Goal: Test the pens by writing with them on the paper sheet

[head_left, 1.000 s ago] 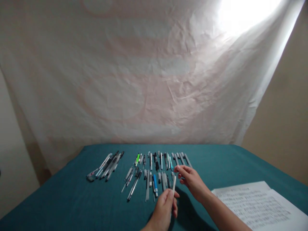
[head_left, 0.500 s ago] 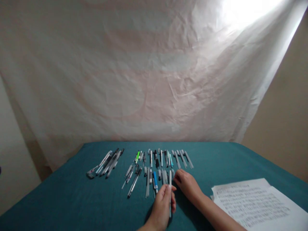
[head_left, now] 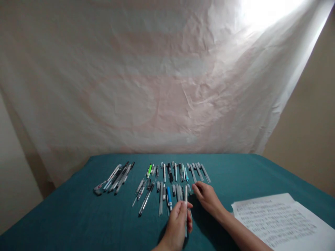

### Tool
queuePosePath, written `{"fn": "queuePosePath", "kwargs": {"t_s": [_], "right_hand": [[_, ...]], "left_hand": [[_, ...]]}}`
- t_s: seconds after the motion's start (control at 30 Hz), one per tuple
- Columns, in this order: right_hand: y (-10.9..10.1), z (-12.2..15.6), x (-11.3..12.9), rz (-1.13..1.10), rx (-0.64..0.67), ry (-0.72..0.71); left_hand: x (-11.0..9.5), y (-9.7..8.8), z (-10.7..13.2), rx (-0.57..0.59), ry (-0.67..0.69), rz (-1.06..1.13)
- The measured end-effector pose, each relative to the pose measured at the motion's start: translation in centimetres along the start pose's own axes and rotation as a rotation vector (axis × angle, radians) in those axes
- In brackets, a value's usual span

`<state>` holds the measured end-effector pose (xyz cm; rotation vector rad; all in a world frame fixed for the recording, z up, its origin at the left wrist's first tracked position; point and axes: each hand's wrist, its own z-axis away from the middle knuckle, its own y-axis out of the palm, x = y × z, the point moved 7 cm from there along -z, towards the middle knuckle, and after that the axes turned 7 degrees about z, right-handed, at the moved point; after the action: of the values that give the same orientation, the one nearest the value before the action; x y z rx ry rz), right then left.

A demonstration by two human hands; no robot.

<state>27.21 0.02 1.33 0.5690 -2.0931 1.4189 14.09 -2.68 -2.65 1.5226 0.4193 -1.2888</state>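
Note:
My left hand point(head_left: 178, 221) is closed around a slim white pen point(head_left: 186, 198), which points up and away from me over the front of the pen rows. My right hand point(head_left: 206, 197) is just to its right, low over the cloth, with the fingers curled in. What the fingertips hold, if anything, is hidden. A clear pen cap point(head_left: 189, 189) lies just left of those fingertips, with a small gap between. Beyond my left hand lie a blue pen point(head_left: 169, 197) and several clear pen barrels point(head_left: 179, 192) with their caps beside them.
A bundle of pens point(head_left: 120, 177) lies at the left. Several pens, among them a green highlighter point(head_left: 149, 170), form a back row. Loose pen parts point(head_left: 141, 190) lie left of centre. Written paper sheets point(head_left: 274, 219) cover the right front of the green cloth point(head_left: 78, 216).
My right hand has shifted slightly right and away from the clear cap, which now shows more fully. My left hand has moved very slightly right with the white pen.

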Motion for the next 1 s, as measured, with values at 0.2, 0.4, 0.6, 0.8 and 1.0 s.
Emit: {"fn": "queuePosePath", "kwargs": {"t_s": [0.2,0.4,0.6,0.8,1.0], "right_hand": [[0.8,0.4,2.3,-0.654,0.264,0.134],[-1.4,-0.5,2.0,-0.759,0.147,0.153],[-6.0,-2.2,-2.6,-0.947,-0.245,0.270],[-4.6,-2.3,-4.7,-0.742,-0.189,0.274],[1.0,-1.5,-3.7,-0.480,0.082,0.240]], "left_hand": [[0.0,0.1,-0.2,0.010,-0.011,-0.053],[-0.1,0.8,0.2,0.089,-0.045,-0.124],[0.4,1.6,0.6,0.197,-0.078,-0.189],[0.0,1.6,0.5,0.171,-0.053,-0.167],[-0.5,1.4,0.4,0.125,-0.035,-0.101]]}}
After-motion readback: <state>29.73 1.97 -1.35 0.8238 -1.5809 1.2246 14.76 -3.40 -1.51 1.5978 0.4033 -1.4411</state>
